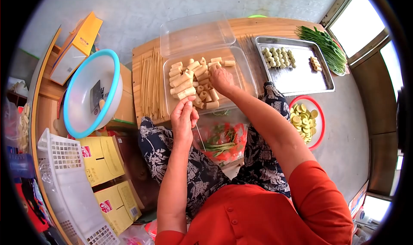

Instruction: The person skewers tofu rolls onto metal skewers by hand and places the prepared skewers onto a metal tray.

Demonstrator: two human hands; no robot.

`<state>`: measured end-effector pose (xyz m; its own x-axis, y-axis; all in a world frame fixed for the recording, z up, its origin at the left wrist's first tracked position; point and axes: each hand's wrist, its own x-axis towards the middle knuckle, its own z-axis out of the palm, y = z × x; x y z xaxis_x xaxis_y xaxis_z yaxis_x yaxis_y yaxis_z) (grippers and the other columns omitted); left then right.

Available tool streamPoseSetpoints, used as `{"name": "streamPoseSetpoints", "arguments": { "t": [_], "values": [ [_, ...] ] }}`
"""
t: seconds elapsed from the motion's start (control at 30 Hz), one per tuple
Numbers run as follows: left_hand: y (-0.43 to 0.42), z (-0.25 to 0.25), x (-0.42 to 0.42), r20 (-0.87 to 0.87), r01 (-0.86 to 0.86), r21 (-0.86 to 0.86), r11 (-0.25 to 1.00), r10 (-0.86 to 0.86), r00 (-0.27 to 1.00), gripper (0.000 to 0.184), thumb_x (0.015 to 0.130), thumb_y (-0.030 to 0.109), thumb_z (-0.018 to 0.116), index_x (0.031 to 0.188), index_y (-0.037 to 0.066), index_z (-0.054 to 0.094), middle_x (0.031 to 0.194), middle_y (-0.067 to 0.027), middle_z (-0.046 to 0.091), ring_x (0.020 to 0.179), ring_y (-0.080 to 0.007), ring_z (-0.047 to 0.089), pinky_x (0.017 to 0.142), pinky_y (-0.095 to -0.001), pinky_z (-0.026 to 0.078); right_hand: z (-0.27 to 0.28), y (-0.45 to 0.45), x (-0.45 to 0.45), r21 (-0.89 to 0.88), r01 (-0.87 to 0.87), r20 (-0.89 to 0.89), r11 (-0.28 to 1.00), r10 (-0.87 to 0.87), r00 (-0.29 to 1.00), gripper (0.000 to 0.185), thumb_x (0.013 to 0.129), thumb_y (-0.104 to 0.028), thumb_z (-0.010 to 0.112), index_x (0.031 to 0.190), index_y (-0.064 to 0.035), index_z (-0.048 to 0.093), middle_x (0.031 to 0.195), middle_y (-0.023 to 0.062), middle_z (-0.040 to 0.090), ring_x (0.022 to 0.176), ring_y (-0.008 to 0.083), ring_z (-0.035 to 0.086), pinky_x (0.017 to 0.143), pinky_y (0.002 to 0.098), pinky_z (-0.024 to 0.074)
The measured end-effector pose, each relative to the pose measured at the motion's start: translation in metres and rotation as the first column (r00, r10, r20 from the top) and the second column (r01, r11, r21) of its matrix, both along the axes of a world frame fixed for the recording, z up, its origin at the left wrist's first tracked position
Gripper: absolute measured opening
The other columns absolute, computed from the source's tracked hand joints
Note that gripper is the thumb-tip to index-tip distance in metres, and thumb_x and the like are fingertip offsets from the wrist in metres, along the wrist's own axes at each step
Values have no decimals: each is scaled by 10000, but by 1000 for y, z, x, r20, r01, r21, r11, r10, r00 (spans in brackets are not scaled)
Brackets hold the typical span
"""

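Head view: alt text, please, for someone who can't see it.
A person's left hand holds a thin stick while the right hand reaches into a clear plastic tub of short pale rolls. Loose sticks lie left of the tub; to its right are a metal tray, green stalks and a red-rimmed bowl of slices.

head view | from above | facing forward, down | near the hands [222, 79]

We see smooth, clear plastic in the box [244, 71] and shiny metal in the tray [305, 80]. Our skewers [152, 86] look matt, wooden.
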<state>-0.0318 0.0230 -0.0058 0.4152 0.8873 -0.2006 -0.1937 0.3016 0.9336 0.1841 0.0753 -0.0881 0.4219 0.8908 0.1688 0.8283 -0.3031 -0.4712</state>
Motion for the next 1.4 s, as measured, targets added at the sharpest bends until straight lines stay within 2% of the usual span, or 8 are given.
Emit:
{"name": "streamPoseSetpoints", "arguments": {
  "t": [0.13,0.23,0.33,0.37,0.43,0.47,0.7,1.4],
  "values": [
    [-3,1,5,-8,36,-9,999,-36,999,213,975,172,499,1100,38,609,602,10,525,457,-33,410,400,-152,300,-1,-2,7,-90,-20,-70,996,13,997,221,823,-246,585,935,-57,611,1068,172,564,963,361,591,795,458,490],
    [-4,-5,8,-21,43,6,999,-43,999,199,967,173,510,1077,56,627,581,7,528,447,-32,385,401,-163,280,1,-7,22,-10,-23,-137,1000,22,990,252,792,-233,616,958,-43,610,1026,174,612,892,357,621,756,441,507],
    [-7,-1,8,-30,91,-13,996,-92,995,207,973,179,501,1085,51,619,591,10,529,450,-29,390,400,-159,281,10,-7,36,147,2,-426,989,62,903,212,821,-191,624,946,-22,607,979,154,668,772,249,680,672,337,520],
    [-7,-1,9,-37,125,-24,992,-126,991,214,978,185,496,1093,47,612,601,13,525,457,-29,398,400,-156,283,23,-11,36,148,5,-421,989,58,905,212,821,-191,624,946,-22,607,979,154,668,772,249,680,672,337,520],
    [-9,2,10,-52,168,-18,986,-168,984,217,978,188,495,1093,46,612,601,13,524,457,-29,396,402,-157,281,49,-20,33,195,113,-905,974,134,405,174,894,-167,574,969,-10,577,956,107,663,819,210,687,664,302,526],
    [-11,3,12,-73,205,-14,979,-205,976,219,978,191,495,1092,45,612,600,14,523,457,-29,394,403,-158,278,55,-24,35,196,87,-932,977,158,326,159,944,-151,523,1002,-5,546,970,92,645,871,221,683,681,289,531],
    [-17,0,21,-72,346,-2,938,-345,936,232,972,205,505,1095,42,614,597,14,517,457,-27,382,413,-158,284,68,-42,36,327,71,-943,942,321,88,174,935,-165,548,1017,-12,529,986,123,646,902,210,679,692,279,540],
    [-21,-1,28,-116,403,13,915,-399,910,240,975,188,494,1098,23,617,590,21,517,459,-10,390,408,-139,290,76,-53,38,323,79,-946,943,321,40,143,947,-163,514,998,-33,548,1033,119,646,939,212,658,762,295,527]
  ]
}}
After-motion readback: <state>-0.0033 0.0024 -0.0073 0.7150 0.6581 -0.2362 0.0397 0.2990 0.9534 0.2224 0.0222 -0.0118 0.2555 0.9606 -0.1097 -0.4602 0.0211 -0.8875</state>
